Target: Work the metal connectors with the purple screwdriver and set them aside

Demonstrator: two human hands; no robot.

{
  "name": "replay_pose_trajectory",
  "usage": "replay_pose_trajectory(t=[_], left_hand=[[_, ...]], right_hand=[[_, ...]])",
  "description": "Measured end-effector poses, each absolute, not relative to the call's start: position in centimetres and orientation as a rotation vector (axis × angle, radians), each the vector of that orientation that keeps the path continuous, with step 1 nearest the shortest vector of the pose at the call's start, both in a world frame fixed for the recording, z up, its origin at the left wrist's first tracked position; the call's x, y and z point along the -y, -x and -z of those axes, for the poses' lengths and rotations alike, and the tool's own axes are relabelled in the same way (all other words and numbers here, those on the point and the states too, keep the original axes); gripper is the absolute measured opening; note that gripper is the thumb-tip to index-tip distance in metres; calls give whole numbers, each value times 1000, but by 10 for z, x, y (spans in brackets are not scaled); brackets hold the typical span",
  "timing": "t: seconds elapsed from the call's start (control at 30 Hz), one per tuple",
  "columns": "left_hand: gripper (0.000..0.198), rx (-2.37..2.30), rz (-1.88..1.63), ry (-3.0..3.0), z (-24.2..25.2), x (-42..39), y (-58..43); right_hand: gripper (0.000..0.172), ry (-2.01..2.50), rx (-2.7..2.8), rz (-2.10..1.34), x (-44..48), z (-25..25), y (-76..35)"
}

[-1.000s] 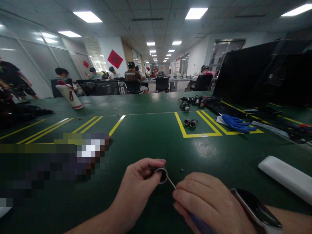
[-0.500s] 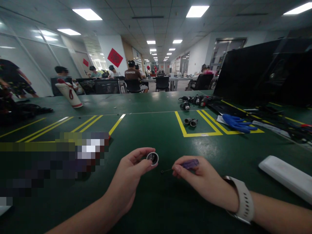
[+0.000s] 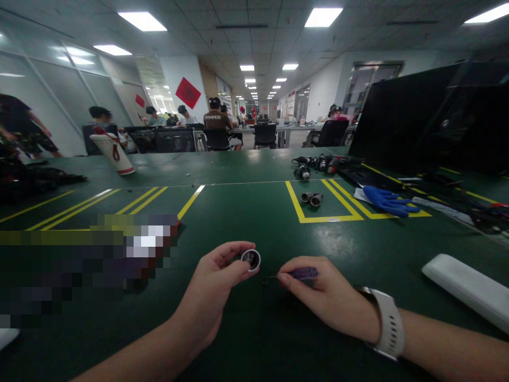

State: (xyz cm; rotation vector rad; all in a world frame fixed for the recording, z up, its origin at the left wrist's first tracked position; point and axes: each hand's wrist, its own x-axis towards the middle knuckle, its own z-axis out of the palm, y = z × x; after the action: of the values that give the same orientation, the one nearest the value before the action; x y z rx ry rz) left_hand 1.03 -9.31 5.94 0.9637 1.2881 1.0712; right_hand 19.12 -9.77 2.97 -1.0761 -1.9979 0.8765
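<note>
Between the thumb and fingers of my left hand (image 3: 218,278) is a round metal housing (image 3: 254,254), its open end turned toward me and some small parts inside its dark bore. My right hand (image 3: 318,289) grips a screwdriver (image 3: 305,273) by its purple, see-through handle. The thin shaft points left toward the housing, with a gap between them. Just below the shaft's tip, a tiny dark ring-like part (image 3: 265,283) is on the green table (image 3: 254,329).
Two metal housings (image 3: 316,200) lie inside a yellow-taped box. Behind them are several corded metal parts (image 3: 304,172). A blue glove (image 3: 385,201) and a white long case (image 3: 469,289) are at the right. A pale holder (image 3: 113,154) leans at the back left; a blurred-out object lies left.
My right hand has shifted slightly left, bringing the screwdriver closer to the housing and lifting its tip off the tiny dark part. My left hand stays nearly still.
</note>
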Motion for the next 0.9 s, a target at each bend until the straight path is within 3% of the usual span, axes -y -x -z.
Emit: replay_pose_trajectory(t=[0.6,0.8,0.9], left_hand=[[26,-1243,-1020,-959,-57,93,-10],[31,-1221,-1018,-964,-55,93,-9],[31,-1229,-1015,-978,-57,94,-9]], right_hand=[[23,1174,2027,-998,96,-38,-195],[24,1071,1401,-1622,90,-22,-192],[24,937,1114,-1742,90,-23,-191]])
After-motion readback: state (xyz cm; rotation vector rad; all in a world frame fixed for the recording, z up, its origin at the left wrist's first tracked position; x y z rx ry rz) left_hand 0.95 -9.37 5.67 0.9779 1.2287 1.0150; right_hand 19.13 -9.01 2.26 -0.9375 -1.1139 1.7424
